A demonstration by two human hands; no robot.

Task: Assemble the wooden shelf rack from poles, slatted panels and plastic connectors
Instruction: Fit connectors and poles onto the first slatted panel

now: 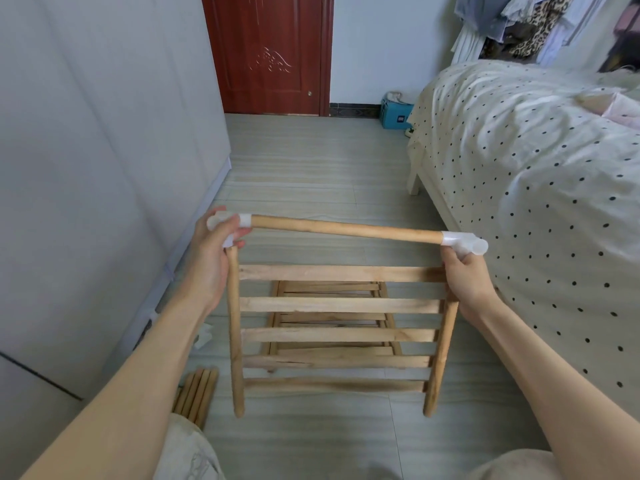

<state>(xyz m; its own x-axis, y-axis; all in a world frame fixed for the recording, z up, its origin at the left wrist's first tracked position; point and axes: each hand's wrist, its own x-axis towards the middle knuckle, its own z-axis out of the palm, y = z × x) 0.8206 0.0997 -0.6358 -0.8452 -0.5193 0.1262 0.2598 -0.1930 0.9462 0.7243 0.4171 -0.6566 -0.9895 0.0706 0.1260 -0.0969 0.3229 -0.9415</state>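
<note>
**Slatted panel held up by its two top corners**

A pale slatted panel [337, 327] of flat rough boards between two round poles hangs above the floor, capped by a smooth round crossbar [346, 229]. The left hand [211, 258] curls its fingers round the translucent plastic connector [225, 223] at ten o'clock; the right hand [465, 282] grips the other connector [464, 242] at two o'clock. Beneath lie further slatted panels [332, 337], with spare poles [195, 396] at seven o'clock on grey plank flooring [311, 161].

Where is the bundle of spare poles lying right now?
In the head view, the spare poles lie on the floor at lower left, beside the left forearm and just left of the held slatted panel.
</note>
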